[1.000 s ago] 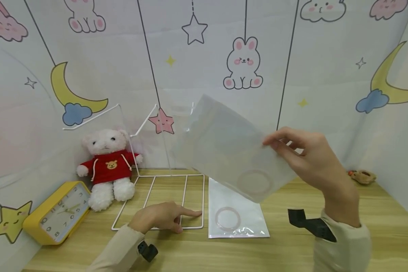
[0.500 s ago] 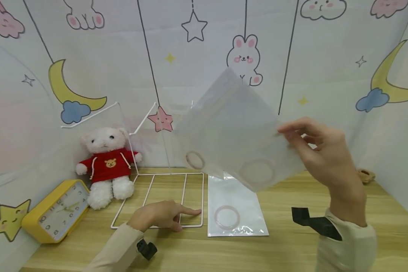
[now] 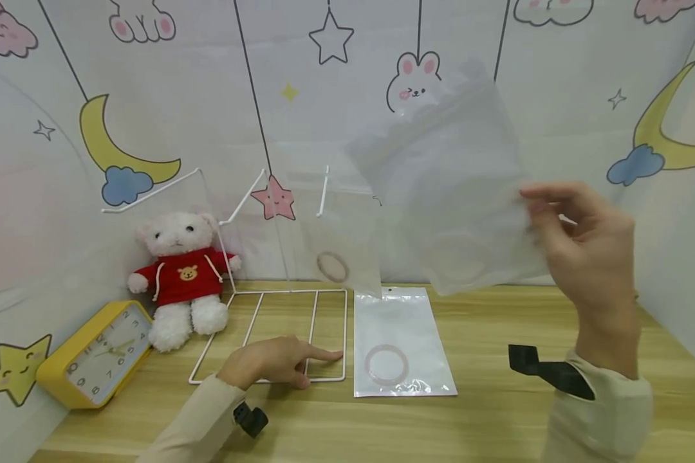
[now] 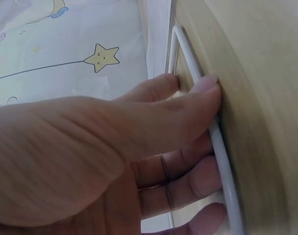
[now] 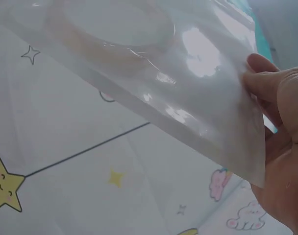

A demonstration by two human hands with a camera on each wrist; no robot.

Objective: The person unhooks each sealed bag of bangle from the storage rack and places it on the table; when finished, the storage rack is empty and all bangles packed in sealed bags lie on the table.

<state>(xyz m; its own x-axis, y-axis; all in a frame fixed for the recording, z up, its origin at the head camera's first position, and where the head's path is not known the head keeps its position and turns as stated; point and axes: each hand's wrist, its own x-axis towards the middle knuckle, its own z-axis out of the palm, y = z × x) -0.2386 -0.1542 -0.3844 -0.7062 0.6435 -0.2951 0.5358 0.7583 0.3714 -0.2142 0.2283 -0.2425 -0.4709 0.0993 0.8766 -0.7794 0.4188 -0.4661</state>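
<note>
My right hand (image 3: 591,238) pinches the right edge of a translucent flat plastic bag (image 3: 440,167) in mid-air, thumb against fingers. A pale ring outline shows near the bag's bottom; in the right wrist view the shiny bag (image 5: 154,78) fills the top. My left hand (image 3: 275,360) is low at the front right corner of a white wire rack (image 3: 345,334), index finger stretched to the side rail. In the left wrist view the thumb crosses the white wire (image 4: 225,171), with other fingertips along its opposite side. Another clear bag with a ring (image 3: 333,267) hangs at the rack's right prong (image 3: 324,193).
A white flat bag (image 3: 402,321) with a ring outline lies on the wooden table (image 3: 498,354), right of the rack. Left of the rack are a teddy bear (image 3: 188,276) in a red hoodie and a yellow clock (image 3: 95,354). A printed curtain (image 3: 347,116) hangs behind.
My right hand has moved right and up with the bag, turning it more upright and uncovering the hanging bag and the white bag's top. My left hand stays at the rack.
</note>
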